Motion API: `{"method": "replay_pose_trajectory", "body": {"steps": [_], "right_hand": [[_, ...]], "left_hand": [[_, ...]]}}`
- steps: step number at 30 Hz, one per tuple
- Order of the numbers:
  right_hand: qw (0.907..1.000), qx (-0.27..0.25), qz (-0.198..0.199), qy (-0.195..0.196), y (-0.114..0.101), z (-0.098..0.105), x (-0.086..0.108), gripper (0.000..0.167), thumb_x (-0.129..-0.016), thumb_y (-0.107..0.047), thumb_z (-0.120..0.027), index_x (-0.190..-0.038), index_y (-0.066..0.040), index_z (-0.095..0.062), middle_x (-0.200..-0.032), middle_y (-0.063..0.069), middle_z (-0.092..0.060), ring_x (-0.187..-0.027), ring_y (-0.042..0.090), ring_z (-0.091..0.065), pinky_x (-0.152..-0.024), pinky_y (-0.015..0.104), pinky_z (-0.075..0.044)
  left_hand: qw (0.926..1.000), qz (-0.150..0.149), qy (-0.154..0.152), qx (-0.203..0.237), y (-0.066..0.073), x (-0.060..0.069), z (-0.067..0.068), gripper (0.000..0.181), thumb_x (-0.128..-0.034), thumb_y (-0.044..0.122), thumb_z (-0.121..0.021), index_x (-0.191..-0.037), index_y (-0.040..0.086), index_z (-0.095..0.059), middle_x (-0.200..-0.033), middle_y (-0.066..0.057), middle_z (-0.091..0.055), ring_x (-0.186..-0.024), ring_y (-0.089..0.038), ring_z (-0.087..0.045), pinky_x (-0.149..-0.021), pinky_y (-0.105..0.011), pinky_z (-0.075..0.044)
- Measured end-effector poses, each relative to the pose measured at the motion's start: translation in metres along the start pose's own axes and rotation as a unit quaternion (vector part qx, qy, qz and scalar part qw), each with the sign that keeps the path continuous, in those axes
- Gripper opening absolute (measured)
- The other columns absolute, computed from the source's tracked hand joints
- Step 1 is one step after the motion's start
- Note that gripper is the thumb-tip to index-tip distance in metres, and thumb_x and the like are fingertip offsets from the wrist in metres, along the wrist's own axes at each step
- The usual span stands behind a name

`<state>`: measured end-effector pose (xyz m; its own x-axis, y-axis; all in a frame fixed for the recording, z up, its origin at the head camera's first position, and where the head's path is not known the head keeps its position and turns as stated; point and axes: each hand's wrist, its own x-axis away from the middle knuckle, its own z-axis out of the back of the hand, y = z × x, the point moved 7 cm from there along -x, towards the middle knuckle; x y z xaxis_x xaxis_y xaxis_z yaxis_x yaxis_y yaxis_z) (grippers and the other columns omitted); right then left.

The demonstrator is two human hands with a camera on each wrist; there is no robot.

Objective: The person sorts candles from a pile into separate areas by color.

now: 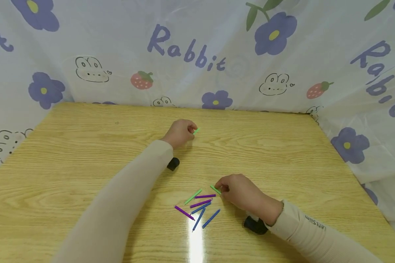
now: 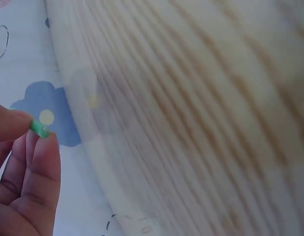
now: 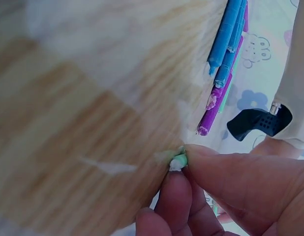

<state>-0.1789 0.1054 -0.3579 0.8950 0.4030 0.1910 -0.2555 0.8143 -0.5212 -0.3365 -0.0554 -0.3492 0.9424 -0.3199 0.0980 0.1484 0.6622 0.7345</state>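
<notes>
The left hand (image 1: 180, 133) is over the far middle of the table, pinching a green stick (image 1: 196, 130) between thumb and fingers; the left wrist view shows the short end of that green stick (image 2: 40, 129) at the fingertips. Nearer the front, the right hand (image 1: 241, 191) pinches one end of another green stick (image 1: 215, 189), low at the tabletop beside a loose group. In that group lie a third green stick (image 1: 193, 197), purple sticks (image 1: 184, 213) and blue sticks (image 1: 211, 218). The right wrist view shows the pinched green stick's whitish end (image 3: 177, 162) close up.
The wooden table (image 1: 270, 146) is bordered by a white printed cloth (image 1: 240, 73) at the back and sides. Black wrist devices sit under the left wrist (image 1: 173, 164) and the right wrist (image 1: 255, 225). Light reflects off the front middle of the tabletop.
</notes>
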Motion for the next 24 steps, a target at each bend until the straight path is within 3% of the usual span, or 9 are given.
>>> {"method": "replay_pose_trajectory", "body": {"steps": [7, 15, 24], "right_hand": [[1.0, 0.003, 0.002, 0.003, 0.0, 0.0, 0.0, 0.022, -0.082, 0.005, -0.068, -0.1, -0.005, -0.073, -0.085, 0.0, -0.068, -0.078, 0.009, -0.059, -0.069, 0.028, -0.051], [1.0, 0.003, -0.001, 0.002, -0.001, 0.0, 0.0, 0.021, -0.082, 0.005, -0.069, -0.101, -0.005, -0.073, -0.085, 0.0, -0.067, -0.077, 0.009, -0.058, -0.07, 0.029, -0.051], [1.0, 0.002, -0.005, -0.001, 0.001, -0.001, -0.001, 0.021, -0.083, 0.004, -0.069, -0.101, -0.005, -0.073, -0.085, -0.001, -0.067, -0.076, 0.009, -0.056, -0.07, 0.029, -0.05]], "left_hand": [[0.9987, 0.032, 0.018, 0.036, -0.011, -0.012, 0.002, 0.031, -0.0907, -0.001, -0.058, -0.121, 0.0, -0.062, -0.107, -0.014, -0.059, -0.098, -0.025, -0.054, -0.08, -0.034, -0.049], [0.9968, 0.06, 0.015, 0.05, -0.014, -0.013, -0.001, 0.031, -0.0938, 0.001, -0.053, -0.124, 0.0, -0.061, -0.109, -0.015, -0.059, -0.097, -0.024, -0.056, -0.074, -0.03, -0.049], [0.9864, 0.113, 0.007, 0.12, -0.026, -0.02, -0.004, 0.033, -0.0932, -0.001, -0.054, -0.126, -0.001, -0.06, -0.114, -0.016, -0.059, -0.091, -0.022, -0.059, -0.076, -0.029, -0.053]]}}
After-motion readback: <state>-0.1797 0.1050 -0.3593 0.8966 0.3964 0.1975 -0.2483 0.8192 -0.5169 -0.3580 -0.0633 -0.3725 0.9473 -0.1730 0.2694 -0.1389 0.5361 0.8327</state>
